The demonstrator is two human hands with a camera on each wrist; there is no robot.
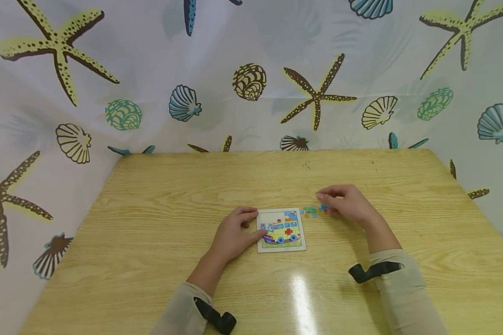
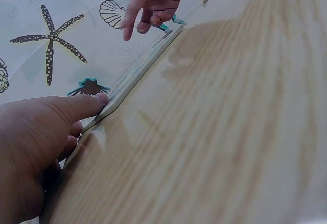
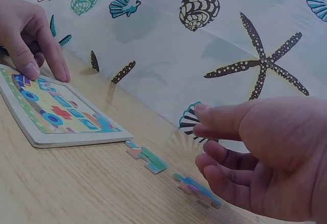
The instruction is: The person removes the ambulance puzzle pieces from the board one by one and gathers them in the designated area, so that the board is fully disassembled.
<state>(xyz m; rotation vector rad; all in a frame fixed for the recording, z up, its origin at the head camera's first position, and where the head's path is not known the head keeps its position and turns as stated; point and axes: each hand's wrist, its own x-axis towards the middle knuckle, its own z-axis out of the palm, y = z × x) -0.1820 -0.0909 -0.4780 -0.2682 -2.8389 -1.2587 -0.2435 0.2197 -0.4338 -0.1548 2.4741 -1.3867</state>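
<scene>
A square tray jigsaw puzzle [image 1: 282,248] with a yellow ambulance picture lies on the table, its upper left part pale and bare of pieces. My left hand [image 1: 236,234] holds it by the left side, thumb over the rim and the other fingers along the edge. Two joined-looking colourful shapes lie right of it: a green loose puzzle piece [image 3: 148,159] close to the tray corner, and a blue-purple piece [image 3: 196,189] farther right. My right hand [image 1: 349,204] hovers beside that blue-purple piece, fingers loosely bent, thumb and forefinger close together with nothing showing between them.
The wood-grain table [image 1: 172,186] runs back to a white cloth [image 1: 218,42] printed with starfish and shells, which also hangs at both sides. Black wrist mounts [image 1: 214,316] sit on both sleeves. A bright glare streak crosses the tabletop in front of the puzzle.
</scene>
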